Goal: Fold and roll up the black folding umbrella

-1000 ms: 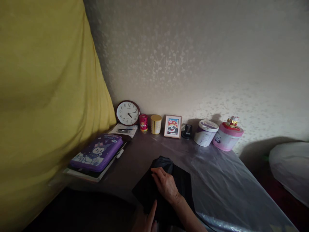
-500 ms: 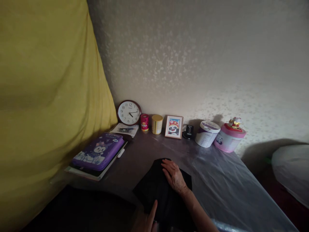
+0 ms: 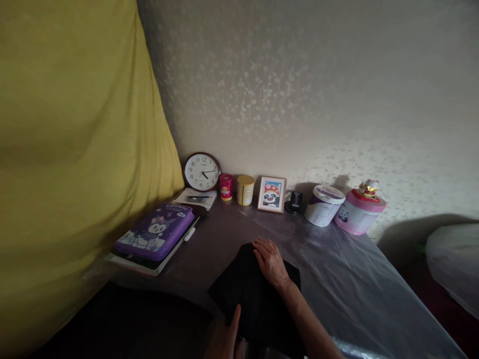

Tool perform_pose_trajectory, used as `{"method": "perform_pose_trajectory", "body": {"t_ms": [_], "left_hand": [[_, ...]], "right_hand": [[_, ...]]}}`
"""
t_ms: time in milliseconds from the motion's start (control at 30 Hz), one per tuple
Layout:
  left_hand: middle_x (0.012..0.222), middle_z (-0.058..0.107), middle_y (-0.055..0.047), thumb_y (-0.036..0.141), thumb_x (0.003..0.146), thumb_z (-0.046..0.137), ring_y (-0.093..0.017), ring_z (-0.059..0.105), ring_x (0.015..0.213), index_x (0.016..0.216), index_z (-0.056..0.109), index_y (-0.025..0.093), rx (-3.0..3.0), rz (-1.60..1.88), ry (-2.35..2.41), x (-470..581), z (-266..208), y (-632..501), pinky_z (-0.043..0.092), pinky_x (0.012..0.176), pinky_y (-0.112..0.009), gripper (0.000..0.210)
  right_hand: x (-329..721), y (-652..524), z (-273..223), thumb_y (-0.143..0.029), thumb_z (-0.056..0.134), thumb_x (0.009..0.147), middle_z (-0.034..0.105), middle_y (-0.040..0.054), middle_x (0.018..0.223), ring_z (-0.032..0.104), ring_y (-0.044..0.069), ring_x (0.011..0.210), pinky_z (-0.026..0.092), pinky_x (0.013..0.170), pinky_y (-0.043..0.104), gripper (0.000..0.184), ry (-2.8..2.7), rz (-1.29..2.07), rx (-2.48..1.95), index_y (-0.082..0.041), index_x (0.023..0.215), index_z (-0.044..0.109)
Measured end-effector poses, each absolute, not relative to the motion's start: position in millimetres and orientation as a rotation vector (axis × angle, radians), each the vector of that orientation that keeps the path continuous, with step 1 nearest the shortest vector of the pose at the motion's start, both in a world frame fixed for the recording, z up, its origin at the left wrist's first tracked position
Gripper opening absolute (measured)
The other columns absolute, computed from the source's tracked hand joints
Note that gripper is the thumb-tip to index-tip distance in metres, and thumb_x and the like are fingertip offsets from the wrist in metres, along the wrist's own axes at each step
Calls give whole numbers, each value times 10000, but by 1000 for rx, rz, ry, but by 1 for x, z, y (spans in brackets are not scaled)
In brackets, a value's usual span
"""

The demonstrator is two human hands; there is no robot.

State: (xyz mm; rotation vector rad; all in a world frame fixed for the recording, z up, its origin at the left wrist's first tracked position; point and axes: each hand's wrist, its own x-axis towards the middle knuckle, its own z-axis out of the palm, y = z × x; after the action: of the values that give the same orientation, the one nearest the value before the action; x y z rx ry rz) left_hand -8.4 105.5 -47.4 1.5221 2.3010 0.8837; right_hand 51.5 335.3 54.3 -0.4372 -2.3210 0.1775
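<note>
A piece of black cloth [image 3: 247, 289] with angular edges lies on the table before me. My right hand [image 3: 271, 262] rests on its upper right part, palm down, fingers stretched out and close together. At the bottom edge is my left hand [image 3: 234, 334], by the cloth's near left side. One of its fingers points up and away over the cloth, and another fingertip shows bent beside it. Whatever this hand grips is lost in the dark and cut off by the picture's edge. Just right of it, a dim greyish shape shows at the very bottom.
A purple case [image 3: 155, 232] lies on books at left, beside a yellow curtain [image 3: 75, 149]. Along the wall stand a clock [image 3: 202, 172], a red can [image 3: 226, 187], a yellow can [image 3: 245, 190], a picture frame [image 3: 272, 194] and two tubs [image 3: 325, 205]. Something black [image 3: 130, 319] fills the lower left.
The view has shifted slightly, so everything sits a little further right and up. My right hand stays flat on the cloth; my left finger moves slightly up and left across it.
</note>
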Motion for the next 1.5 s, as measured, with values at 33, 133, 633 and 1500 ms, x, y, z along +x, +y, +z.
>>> {"method": "perform_pose_trajectory", "body": {"t_ms": [33,133,633,1500], "left_hand": [[1429,532,-179,115,874,437,-307,556,1281,1468,368,148,1515,900,2289,-9,-49,105,523,987,-396,598],[1435,532,-161,142,900,412,-285,524,1316,1470,374,144,1550,915,2252,-11,-58,105,490,1031,-388,571],[1489,464,-137,241,945,375,-211,488,1349,1457,405,128,1421,1172,2084,-17,-48,100,439,1092,-363,525],[1494,480,-51,258,985,317,-187,457,1369,1458,403,209,1246,1297,1982,-17,-12,94,425,1117,-353,483]], "right_hand": [[51,331,57,-223,449,994,710,135,1162,625,266,1169,444,1036,543,275,-2332,203,-394,-178,1115,691],[51,313,62,-244,512,980,747,74,1066,632,225,1159,421,1069,491,205,-2482,354,-174,-213,1052,702],[64,323,60,-190,503,948,721,118,1144,634,269,1157,475,1006,521,237,-2391,236,-412,-199,1029,726],[196,282,44,-80,384,900,547,122,1409,630,207,1182,583,902,289,375,-2372,336,-486,-217,1085,680]]}}
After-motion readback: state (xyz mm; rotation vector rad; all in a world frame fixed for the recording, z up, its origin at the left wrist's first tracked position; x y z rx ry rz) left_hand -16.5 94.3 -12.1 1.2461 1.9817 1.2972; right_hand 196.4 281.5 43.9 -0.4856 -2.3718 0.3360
